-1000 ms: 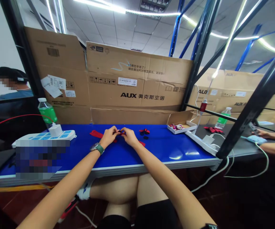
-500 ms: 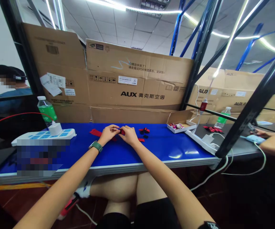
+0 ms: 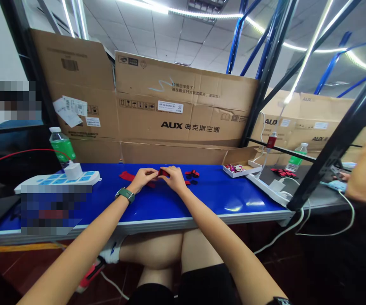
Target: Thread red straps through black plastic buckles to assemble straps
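Over the blue tabletop (image 3: pixel 208 199), my left hand (image 3: pixel 144 178) and my right hand (image 3: pixel 174 178) meet at a small red and black piece (image 3: pixel 163 172). Fingers of both hands are closed on this piece, and its lower side is hidden by them. A red strip (image 3: pixel 127 176) lies on the table to the left, partly behind my left hand. Just right of my right hand are small red and black pieces (image 3: pixel 193 173), with a black bit (image 3: pixel 194 182) in front of them.
A white power strip (image 3: pixel 87 178) and a green-labelled bottle (image 3: pixel 62 146) stand at the left. An open small box (image 3: pixel 233 170) with small items sits at the back right, near a slanted metal post (image 3: pixel 322 156). Another person's arm (image 3: pixel 363 178) shows at the far right.
My hands have shifted slightly, and more of the red and black piece shows between the fingers. At the far right, the other person's arm has risen.
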`<action>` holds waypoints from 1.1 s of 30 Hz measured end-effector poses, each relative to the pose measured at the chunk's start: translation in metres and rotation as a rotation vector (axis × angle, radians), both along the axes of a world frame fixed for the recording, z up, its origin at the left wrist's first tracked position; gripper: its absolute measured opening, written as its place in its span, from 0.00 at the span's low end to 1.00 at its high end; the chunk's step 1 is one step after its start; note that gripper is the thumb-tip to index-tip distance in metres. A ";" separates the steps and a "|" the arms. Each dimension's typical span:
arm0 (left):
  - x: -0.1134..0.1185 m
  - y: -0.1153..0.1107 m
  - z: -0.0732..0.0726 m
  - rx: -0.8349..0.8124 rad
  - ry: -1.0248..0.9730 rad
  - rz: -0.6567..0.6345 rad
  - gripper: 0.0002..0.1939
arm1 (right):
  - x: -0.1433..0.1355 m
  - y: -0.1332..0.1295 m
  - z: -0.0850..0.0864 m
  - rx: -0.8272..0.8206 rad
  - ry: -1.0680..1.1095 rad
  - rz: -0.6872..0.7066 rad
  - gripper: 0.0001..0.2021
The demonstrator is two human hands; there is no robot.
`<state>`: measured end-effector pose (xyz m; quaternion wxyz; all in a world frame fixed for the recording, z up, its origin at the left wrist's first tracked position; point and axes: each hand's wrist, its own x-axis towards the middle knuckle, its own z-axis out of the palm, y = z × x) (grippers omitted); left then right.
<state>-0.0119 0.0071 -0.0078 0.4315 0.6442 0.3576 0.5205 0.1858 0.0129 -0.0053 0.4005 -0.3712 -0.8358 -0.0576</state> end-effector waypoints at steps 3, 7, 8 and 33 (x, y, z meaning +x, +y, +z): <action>-0.001 0.002 0.001 0.060 0.065 0.061 0.20 | 0.001 0.000 0.000 0.010 -0.011 0.008 0.21; -0.002 0.000 0.004 0.152 0.126 0.119 0.18 | -0.001 0.001 -0.001 0.014 -0.018 0.018 0.20; -0.002 -0.001 0.005 0.163 0.128 0.128 0.18 | -0.002 0.001 -0.001 0.011 -0.021 0.013 0.20; 0.006 -0.005 0.004 0.421 0.489 0.282 0.11 | -0.008 -0.020 0.009 -0.059 -0.069 -0.088 0.16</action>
